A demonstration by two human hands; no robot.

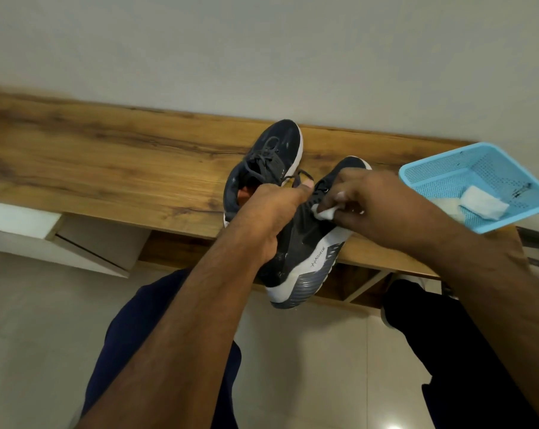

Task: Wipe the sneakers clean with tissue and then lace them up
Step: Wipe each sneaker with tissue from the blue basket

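Observation:
Two dark sneakers with white soles are in view. One sneaker [274,156] stands laced on the wooden shelf [107,162]. My left hand [271,212] grips the collar of the second sneaker [305,252], which is tilted on its side over the shelf's front edge, heel toward me. My right hand [373,202] pinches a white tissue [325,213] and presses it against the upper of this sneaker near the eyelets.
A light blue mesh basket [432,178] sits at the right end of the shelf with folded white tissues [481,205] inside. A white wall runs behind the shelf. Below are a tiled floor and my legs in dark trousers.

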